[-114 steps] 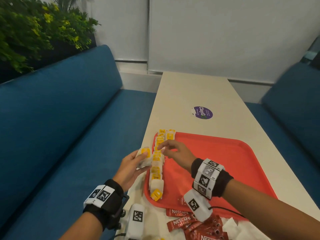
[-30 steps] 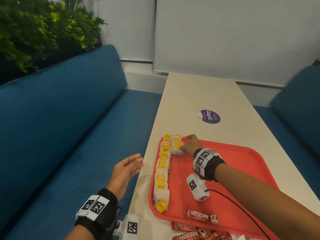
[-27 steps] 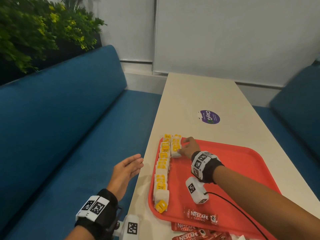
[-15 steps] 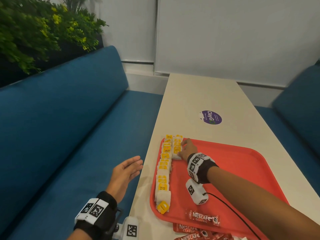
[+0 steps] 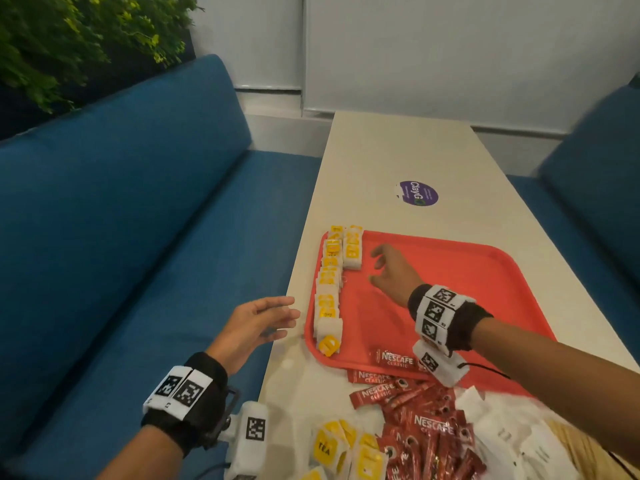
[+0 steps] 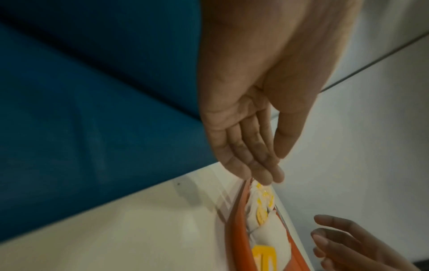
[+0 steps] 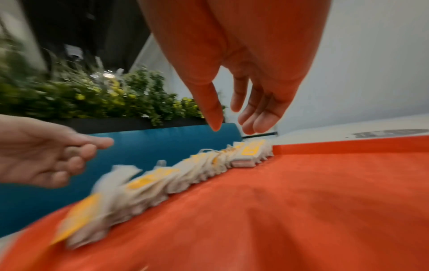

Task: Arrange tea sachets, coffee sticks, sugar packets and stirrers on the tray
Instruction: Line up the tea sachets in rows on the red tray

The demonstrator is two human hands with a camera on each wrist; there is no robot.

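Observation:
A red tray [image 5: 467, 271] lies on the white table [image 5: 388, 150]. Yellow-and-white tea sachets [image 5: 329, 285] run in a row along its left rim, with a short second stack [image 5: 352, 252] at the far end. My right hand [image 5: 382, 268] hovers empty over the tray just right of that stack, fingers loosely spread. My left hand [image 5: 266, 318] floats open at the table's left edge, beside the row, holding nothing. One red coffee stick [image 5: 393, 360] lies on the tray's near edge. In the right wrist view the sachet row [image 7: 185, 168] is blurred.
Loose red coffee sticks [image 5: 426, 424], more tea sachets [image 5: 332, 448] and white packets [image 5: 512, 434] are heaped on the table near me. A purple sticker [image 5: 416, 192] marks the far tabletop. Blue benches [image 5: 121, 220] flank the table, and a plant [image 5: 62, 39] stands behind the left bench.
My right hand has let go of the sachet stack at the tray's far left corner and drawn back to the right. The left hand has drifted slightly toward the tray.

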